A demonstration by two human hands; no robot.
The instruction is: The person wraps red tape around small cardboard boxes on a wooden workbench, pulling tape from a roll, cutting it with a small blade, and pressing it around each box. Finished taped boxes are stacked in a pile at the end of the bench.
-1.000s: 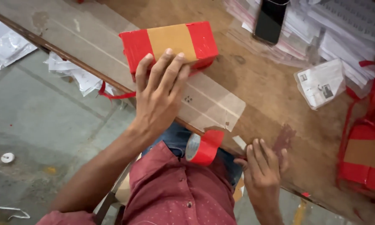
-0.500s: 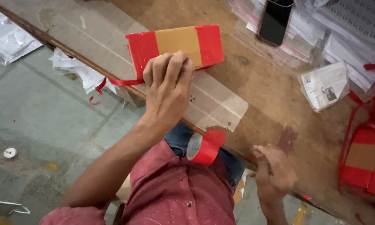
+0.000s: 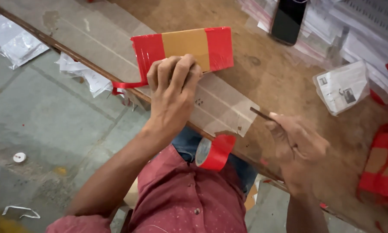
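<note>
A brown cardboard box (image 3: 186, 45) with red tape round both ends lies on the wooden table (image 3: 271, 77). My left hand (image 3: 172, 88) grips its near edge, fingers curled over the top. A loose strip of red tape (image 3: 127, 85) trails from the box's left end over the table edge. My right hand (image 3: 295, 146) holds a thin dark blade-like tool (image 3: 259, 113) above the table, pointing left. A roll of red tape (image 3: 213, 152) hangs at the table's near edge by my lap.
A dark phone (image 3: 288, 19) and stacks of papers in clear sleeves (image 3: 353, 26) lie at the back right. A printed label packet (image 3: 342, 86) lies right of centre. More red-taped parcels (image 3: 381, 168) sit at the far right. Plastic bags (image 3: 12, 41) litter the floor.
My left hand curled tighter on the box, which shifted slightly right. My right hand rose from the table edge, now holding the thin tool out to the left.
</note>
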